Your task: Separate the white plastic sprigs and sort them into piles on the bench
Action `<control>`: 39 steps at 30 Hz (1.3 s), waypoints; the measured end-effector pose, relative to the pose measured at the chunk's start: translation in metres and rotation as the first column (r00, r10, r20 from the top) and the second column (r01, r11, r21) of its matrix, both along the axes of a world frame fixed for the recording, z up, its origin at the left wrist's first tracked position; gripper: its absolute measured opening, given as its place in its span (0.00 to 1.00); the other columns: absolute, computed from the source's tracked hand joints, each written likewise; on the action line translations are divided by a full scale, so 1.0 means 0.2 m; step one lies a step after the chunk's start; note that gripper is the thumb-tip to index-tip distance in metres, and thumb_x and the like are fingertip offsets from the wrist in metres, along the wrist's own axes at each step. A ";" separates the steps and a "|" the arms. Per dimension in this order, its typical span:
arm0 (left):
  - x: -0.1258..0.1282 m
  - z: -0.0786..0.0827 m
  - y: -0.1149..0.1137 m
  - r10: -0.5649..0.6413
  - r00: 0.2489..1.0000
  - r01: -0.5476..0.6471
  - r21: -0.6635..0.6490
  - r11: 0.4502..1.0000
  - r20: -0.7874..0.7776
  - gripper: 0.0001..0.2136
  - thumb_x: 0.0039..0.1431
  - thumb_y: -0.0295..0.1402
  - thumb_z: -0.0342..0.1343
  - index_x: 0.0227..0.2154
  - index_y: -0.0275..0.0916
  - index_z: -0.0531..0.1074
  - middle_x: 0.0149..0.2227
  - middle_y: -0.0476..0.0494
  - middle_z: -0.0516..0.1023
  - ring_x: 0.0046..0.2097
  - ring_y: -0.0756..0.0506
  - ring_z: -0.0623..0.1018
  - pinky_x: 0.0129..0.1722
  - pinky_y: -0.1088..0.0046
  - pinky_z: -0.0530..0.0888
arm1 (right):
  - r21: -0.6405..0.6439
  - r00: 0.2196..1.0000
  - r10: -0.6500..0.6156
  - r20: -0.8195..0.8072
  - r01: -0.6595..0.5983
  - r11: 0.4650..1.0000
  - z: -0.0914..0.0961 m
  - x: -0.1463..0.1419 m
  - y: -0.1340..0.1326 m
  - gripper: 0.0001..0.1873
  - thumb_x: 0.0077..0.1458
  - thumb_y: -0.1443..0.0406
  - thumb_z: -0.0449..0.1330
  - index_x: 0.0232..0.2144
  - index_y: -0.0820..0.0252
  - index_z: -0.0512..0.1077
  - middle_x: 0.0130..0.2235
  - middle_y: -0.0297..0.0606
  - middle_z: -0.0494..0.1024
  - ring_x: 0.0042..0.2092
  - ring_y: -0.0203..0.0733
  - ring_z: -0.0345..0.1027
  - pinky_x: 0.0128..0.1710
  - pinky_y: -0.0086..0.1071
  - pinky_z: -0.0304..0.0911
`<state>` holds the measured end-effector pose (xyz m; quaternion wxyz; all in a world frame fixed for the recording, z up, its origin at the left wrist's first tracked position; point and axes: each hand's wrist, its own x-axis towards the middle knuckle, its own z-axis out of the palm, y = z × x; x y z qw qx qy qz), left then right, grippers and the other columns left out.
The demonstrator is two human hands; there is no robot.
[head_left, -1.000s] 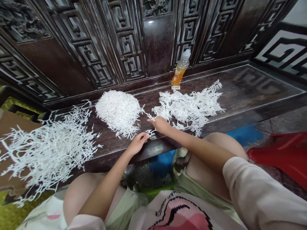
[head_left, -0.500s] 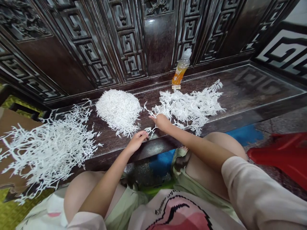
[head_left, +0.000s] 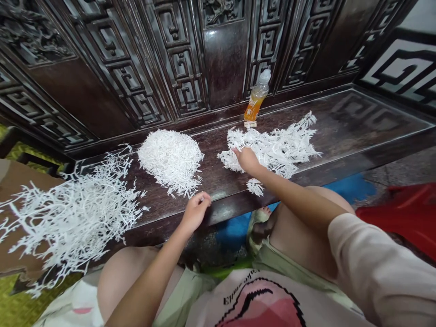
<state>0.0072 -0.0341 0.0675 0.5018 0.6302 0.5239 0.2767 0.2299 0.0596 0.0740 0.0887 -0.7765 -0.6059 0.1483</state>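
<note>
The pile [head_left: 286, 144] lies under the right hand [head_left: 248, 161] and to its right; a rounder heap [head_left: 170, 159] lies just beyond the left hand [head_left: 196, 210]. Both hands are curled; whether they grasp anything, I cannot tell. Sprigs [head_left: 308, 120] seem light, perhaps brittle, best pinched by the stem.

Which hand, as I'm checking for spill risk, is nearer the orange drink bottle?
Right. The right hand is at the rightmost white pile, just in front of the bottle; the left hand is farther away, leftward, by the bench's front edge.
</note>
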 end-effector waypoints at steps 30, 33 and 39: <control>0.02 -0.05 0.12 -0.062 0.990 0.088 -0.209 0.974 0.128 0.12 0.45 0.41 0.54 0.29 0.36 0.69 0.30 0.48 0.71 0.34 0.50 0.69 0.38 0.74 0.63 | 0.012 0.814 0.566 -0.131 -0.570 0.822 -0.02 -0.31 -0.23 0.22 0.58 0.55 0.44 0.36 0.64 0.70 0.31 0.41 0.74 0.32 0.35 0.65 0.29 0.25 0.49; 0.01 -0.06 0.12 -0.107 0.986 0.131 -0.204 0.970 0.125 0.13 0.45 0.41 0.54 0.29 0.36 0.69 0.31 0.47 0.72 0.35 0.49 0.69 0.39 0.74 0.63 | 0.000 0.823 0.562 -0.081 -0.564 0.826 -0.03 -0.30 -0.22 0.23 0.58 0.54 0.42 0.36 0.64 0.70 0.32 0.42 0.74 0.32 0.36 0.65 0.29 0.25 0.49; 0.01 -0.06 0.12 -0.190 0.974 0.213 -0.212 0.954 0.126 0.14 0.46 0.42 0.52 0.30 0.36 0.69 0.29 0.49 0.71 0.33 0.50 0.68 0.36 0.75 0.62 | -0.021 0.811 0.585 0.000 -0.585 0.811 -0.03 -0.31 -0.21 0.23 0.59 0.55 0.41 0.35 0.64 0.69 0.32 0.43 0.74 0.33 0.37 0.66 0.28 0.26 0.48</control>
